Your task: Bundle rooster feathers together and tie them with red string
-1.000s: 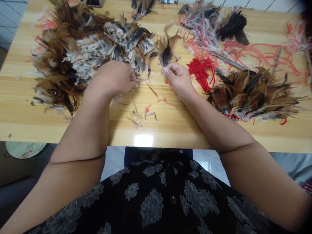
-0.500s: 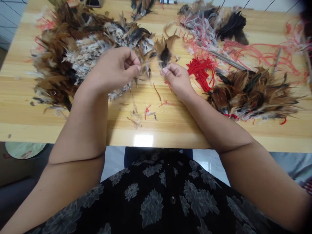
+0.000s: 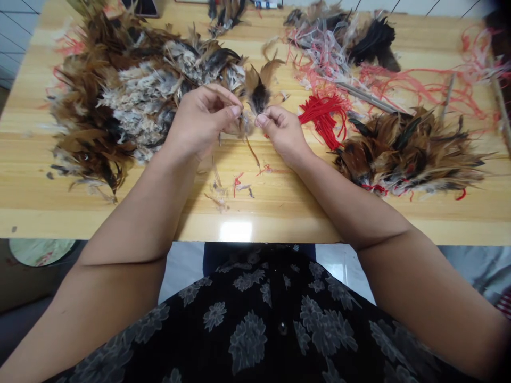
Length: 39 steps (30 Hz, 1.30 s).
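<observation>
My right hand (image 3: pixel 284 132) pinches the base of a small bunch of feathers (image 3: pixel 260 96), brown at the tips and dark in the middle, fanning away from me. Close by on its left, my left hand (image 3: pixel 207 118) has thumb and forefinger brought together. A thin brownish feather (image 3: pixel 222 96) seems to lie along that forefinger, though it is hard to make out. Behind and left of this hand spreads a big heap of brown, black and grey-white feathers (image 3: pixel 136 98). A bundle of red strings (image 3: pixel 326 118) lies just right of my right hand.
Feather bunches (image 3: pixel 411 151) bound with red string lie to the right on the wooden table (image 3: pixel 279 213). Tangled pink and white strings (image 3: pixel 325 50), black feathers (image 3: pixel 377 42) and a thin stick (image 3: pixel 371 98) are farther back. A phone (image 3: pixel 141 7) rests at the far left edge.
My left hand has turned and come slightly right and down, nearer my right hand. The right hand still pinches the feather bunch. The whole view has shifted a little.
</observation>
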Tool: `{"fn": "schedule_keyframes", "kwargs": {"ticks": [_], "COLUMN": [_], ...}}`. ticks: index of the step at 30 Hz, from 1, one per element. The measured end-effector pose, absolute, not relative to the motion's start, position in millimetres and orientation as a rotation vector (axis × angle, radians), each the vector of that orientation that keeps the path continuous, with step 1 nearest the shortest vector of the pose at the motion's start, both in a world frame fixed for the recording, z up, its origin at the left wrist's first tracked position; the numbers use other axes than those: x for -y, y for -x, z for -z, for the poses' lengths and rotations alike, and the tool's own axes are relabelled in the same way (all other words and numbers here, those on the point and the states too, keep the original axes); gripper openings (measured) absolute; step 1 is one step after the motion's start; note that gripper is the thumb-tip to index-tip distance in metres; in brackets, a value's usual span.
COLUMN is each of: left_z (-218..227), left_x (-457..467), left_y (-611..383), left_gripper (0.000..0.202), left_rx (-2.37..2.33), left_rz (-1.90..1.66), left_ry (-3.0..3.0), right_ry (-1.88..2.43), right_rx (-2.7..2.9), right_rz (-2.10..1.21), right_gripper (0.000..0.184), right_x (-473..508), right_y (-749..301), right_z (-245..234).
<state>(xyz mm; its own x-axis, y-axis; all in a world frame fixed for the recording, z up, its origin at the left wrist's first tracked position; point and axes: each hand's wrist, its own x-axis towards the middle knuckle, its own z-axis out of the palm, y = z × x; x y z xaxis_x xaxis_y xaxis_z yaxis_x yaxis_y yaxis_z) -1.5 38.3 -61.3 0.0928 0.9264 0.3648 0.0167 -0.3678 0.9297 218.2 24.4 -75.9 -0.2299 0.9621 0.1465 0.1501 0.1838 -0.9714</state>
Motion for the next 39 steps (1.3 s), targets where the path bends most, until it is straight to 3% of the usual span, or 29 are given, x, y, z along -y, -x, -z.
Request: {"fn": "schedule_keyframes", "kwargs": {"ticks": [8, 14, 24, 32, 39], "left_z": [58, 56, 60, 59, 71], "left_x": [-33, -21, -25, -20, -21], "left_y": [-10, -22, -19, -21, -25], "left_gripper": [0.078, 0.070, 0.092, 0.069, 0.053], "left_rx": [-0.983, -0.989, -1.043, -0.995, -1.032], "left_rz": [-1.460, -1.429, -1.435, -1.352, -1.353], "left_ry": [-1.566, -1.630, -1.634, -1.533, -1.572], "right_ry": [1.119, 1.079, 1.103, 1.102, 1.145], "right_rx": [1.549, 1.568, 1.509, 1.557, 1.590], "right_rz": [-1.201, -1.224, -1.169, -1.158, -1.186], "right_gripper": [0.048, 0.053, 0.051, 0.034, 0.035], "right_x": [-19, -19, -27, -31, -29], "right_y": [-215, -215, -216, -215, -213], "right_z": [67, 65, 75, 83, 77]}}
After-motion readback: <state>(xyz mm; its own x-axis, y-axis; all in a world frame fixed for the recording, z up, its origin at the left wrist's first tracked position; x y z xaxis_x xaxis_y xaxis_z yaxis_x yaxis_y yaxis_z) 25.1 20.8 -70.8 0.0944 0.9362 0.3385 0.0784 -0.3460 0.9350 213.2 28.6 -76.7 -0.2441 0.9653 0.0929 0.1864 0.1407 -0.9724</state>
